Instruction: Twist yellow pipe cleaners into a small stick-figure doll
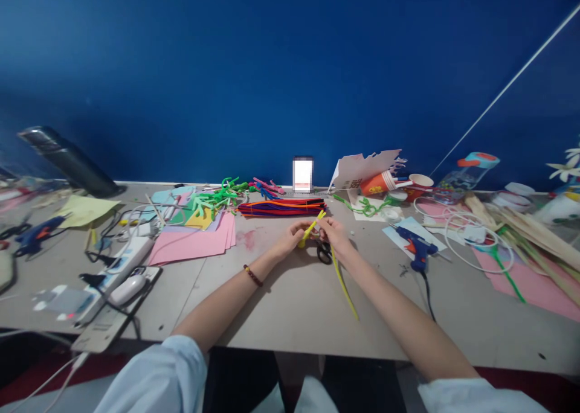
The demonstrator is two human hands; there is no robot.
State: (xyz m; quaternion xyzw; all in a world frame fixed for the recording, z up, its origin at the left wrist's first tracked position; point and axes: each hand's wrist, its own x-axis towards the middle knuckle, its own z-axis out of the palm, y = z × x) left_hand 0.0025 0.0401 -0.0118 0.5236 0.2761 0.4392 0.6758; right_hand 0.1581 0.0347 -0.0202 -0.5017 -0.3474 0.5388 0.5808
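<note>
Yellow pipe cleaners [312, 227] are pinched between my two hands above the middle of the table. My left hand [292, 236] grips their bundled lower end, its fingers closed. From the other side my right hand [333, 232] pinches the same bundle near its top, and one long yellow strand [345, 283] hangs from there toward the table's front. Black-handled scissors [324, 253] lie on the table just below my hands, their blades partly hidden. Behind my hands lies a bundle of red, orange and purple pipe cleaners [281, 208].
At the back stands a lit phone [302, 174]. Pink paper [194, 244] and green twisted pipe cleaners [217, 198] lie left, beside a power strip [120, 274]. A blue glue gun [417, 247] is on the right, with paper cups [379, 183] behind. A dark bottle [67, 159] leans far left.
</note>
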